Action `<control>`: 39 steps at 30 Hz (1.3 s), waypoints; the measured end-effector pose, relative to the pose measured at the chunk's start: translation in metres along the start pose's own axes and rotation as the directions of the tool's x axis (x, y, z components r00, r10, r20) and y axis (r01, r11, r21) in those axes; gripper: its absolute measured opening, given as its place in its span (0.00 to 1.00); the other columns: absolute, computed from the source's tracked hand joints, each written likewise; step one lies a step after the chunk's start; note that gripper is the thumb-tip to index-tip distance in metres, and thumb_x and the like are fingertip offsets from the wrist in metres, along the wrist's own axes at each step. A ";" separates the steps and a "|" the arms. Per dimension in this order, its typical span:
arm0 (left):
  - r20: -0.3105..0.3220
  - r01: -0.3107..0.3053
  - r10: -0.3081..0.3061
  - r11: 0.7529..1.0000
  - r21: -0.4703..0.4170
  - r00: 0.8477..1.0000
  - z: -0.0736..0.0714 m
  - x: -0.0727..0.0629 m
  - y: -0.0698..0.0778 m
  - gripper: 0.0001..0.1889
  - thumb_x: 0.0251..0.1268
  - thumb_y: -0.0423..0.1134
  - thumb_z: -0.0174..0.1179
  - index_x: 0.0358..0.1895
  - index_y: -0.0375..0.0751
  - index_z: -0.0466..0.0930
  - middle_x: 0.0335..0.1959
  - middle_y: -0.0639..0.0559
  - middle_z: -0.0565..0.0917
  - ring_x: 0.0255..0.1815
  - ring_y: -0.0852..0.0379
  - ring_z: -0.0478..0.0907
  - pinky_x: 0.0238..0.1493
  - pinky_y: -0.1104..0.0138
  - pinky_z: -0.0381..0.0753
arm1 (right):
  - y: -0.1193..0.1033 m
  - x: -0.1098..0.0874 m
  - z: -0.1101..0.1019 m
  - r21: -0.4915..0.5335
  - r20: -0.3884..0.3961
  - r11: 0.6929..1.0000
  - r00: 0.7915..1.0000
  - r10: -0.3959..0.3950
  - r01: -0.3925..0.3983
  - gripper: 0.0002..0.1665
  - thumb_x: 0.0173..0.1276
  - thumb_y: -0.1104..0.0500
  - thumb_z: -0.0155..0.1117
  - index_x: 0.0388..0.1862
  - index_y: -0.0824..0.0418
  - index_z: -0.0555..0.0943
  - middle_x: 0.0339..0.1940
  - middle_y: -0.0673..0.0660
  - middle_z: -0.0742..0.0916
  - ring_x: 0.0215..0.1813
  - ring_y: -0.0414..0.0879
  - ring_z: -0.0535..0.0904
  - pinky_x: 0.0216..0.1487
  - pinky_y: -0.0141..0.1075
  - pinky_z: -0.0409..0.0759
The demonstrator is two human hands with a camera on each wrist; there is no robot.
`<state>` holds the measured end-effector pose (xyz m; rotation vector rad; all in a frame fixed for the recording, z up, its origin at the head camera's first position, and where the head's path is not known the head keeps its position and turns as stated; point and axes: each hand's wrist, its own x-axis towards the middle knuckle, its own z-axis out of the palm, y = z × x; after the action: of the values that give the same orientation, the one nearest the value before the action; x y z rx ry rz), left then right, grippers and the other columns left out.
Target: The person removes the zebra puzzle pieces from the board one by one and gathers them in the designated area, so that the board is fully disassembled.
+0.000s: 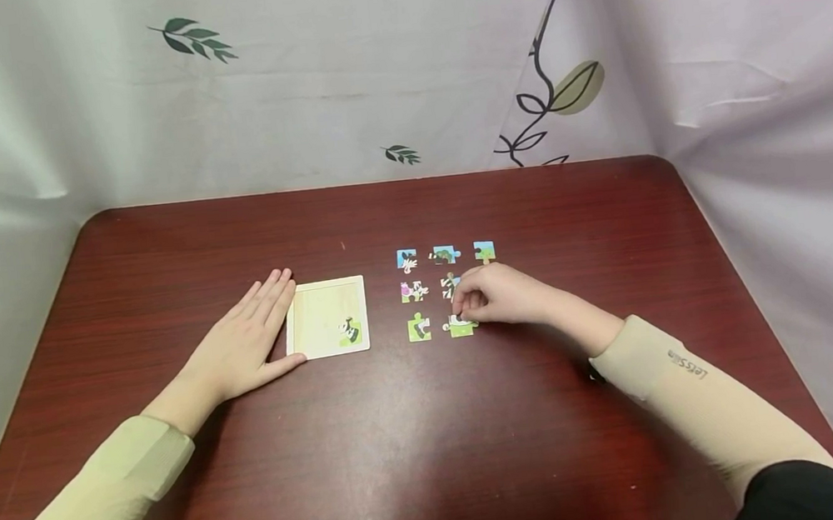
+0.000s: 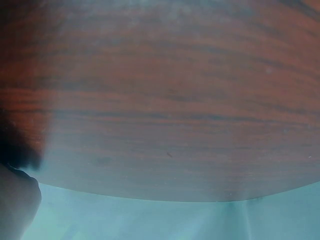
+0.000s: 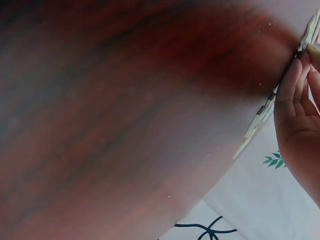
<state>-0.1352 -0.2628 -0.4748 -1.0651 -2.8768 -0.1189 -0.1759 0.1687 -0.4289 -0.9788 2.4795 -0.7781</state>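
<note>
My left hand lies flat beside a square wooden puzzle tray, fingers straight, thumb and fingertips touching its left edge. One puzzle piece with a panda sits in the tray's lower right corner. To the right, my right hand has curled fingers and pinches a green-and-white puzzle piece at the table surface. In the right wrist view, the fingers and thumb meet at the piece, seen almost edge-on. Only a dark blurred part of the left hand shows in the left wrist view.
Loose jigsaw pieces lie in rows on the brown table: a top-left piece, a top-middle piece, a top-right piece, a pink-marked piece, a partly covered piece and a bottom-left piece. A white curtain hangs behind.
</note>
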 end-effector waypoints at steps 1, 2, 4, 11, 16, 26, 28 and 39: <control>-0.001 0.000 0.000 1.000 0.000 1.000 0.000 0.000 0.000 0.56 0.70 0.68 0.59 0.84 0.26 0.50 0.87 0.31 0.53 0.88 0.36 0.51 0.92 0.60 0.35 | 0.000 0.000 0.000 -0.001 -0.001 1.000 1.000 0.002 -0.002 0.06 0.68 0.67 0.69 0.39 0.58 0.90 0.35 0.51 0.88 0.35 0.37 0.81 0.41 0.30 0.84; -0.002 -0.001 0.001 1.000 0.001 1.000 0.000 0.000 0.000 0.56 0.70 0.68 0.59 0.84 0.26 0.50 0.87 0.31 0.53 0.88 0.36 0.52 0.92 0.60 0.35 | 0.000 0.000 0.000 -0.002 -0.002 1.000 1.000 0.004 -0.004 0.06 0.68 0.67 0.69 0.39 0.58 0.90 0.35 0.51 0.88 0.35 0.38 0.80 0.41 0.30 0.84; -0.004 -0.004 0.004 1.000 0.001 1.000 0.000 0.000 0.000 0.56 0.71 0.68 0.58 0.84 0.26 0.50 0.87 0.31 0.53 0.88 0.36 0.52 0.92 0.60 0.35 | 0.000 0.000 0.000 -0.001 -0.003 1.000 1.000 0.005 -0.005 0.06 0.68 0.67 0.69 0.39 0.58 0.90 0.35 0.51 0.88 0.35 0.37 0.80 0.41 0.30 0.84; -0.004 0.000 0.000 1.000 0.002 1.000 -0.001 0.001 0.001 0.56 0.70 0.68 0.59 0.84 0.25 0.50 0.87 0.31 0.53 0.88 0.36 0.52 0.91 0.61 0.32 | 0.002 -0.002 0.000 -0.009 -0.029 1.000 0.999 -0.025 0.025 0.05 0.68 0.67 0.71 0.39 0.59 0.90 0.36 0.51 0.89 0.35 0.38 0.82 0.41 0.30 0.86; 0.000 -0.002 0.002 1.000 0.002 1.000 -0.002 0.001 0.001 0.56 0.70 0.67 0.59 0.84 0.25 0.50 0.87 0.31 0.53 0.88 0.36 0.52 0.91 0.62 0.32 | 0.000 -0.002 0.000 -0.010 -0.053 0.999 0.998 -0.047 0.046 0.04 0.69 0.66 0.72 0.39 0.58 0.90 0.36 0.51 0.88 0.36 0.38 0.83 0.43 0.31 0.87; 0.018 0.007 -0.007 1.000 0.008 1.000 -0.003 0.001 0.001 0.57 0.69 0.67 0.60 0.84 0.26 0.50 0.87 0.31 0.52 0.89 0.36 0.51 0.91 0.62 0.32 | -0.014 0.010 0.002 -0.007 -0.063 0.997 0.995 -0.072 0.072 0.04 0.69 0.64 0.74 0.41 0.57 0.89 0.38 0.50 0.89 0.38 0.38 0.84 0.44 0.31 0.88; 0.015 0.006 -0.006 1.000 0.006 1.000 -0.003 0.001 0.001 0.57 0.69 0.67 0.61 0.84 0.25 0.50 0.87 0.31 0.53 0.88 0.36 0.52 0.91 0.62 0.32 | -0.018 0.014 0.002 -0.001 -0.055 0.997 0.996 -0.075 0.075 0.04 0.70 0.64 0.74 0.41 0.56 0.89 0.38 0.49 0.89 0.38 0.38 0.85 0.45 0.31 0.88; -0.004 -0.008 0.008 1.000 -0.001 1.000 -0.004 0.001 0.002 0.55 0.72 0.68 0.57 0.83 0.25 0.51 0.86 0.30 0.54 0.88 0.35 0.53 0.92 0.60 0.37 | -0.038 0.041 0.008 -0.005 -0.037 0.994 0.993 -0.113 0.113 0.05 0.70 0.64 0.72 0.43 0.58 0.89 0.40 0.51 0.89 0.38 0.38 0.85 0.46 0.28 0.86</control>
<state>-0.1343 -0.2613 -0.4707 -1.0756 -2.8686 -0.1219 -0.1810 0.1134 -0.4166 -1.1241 2.4746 -0.8357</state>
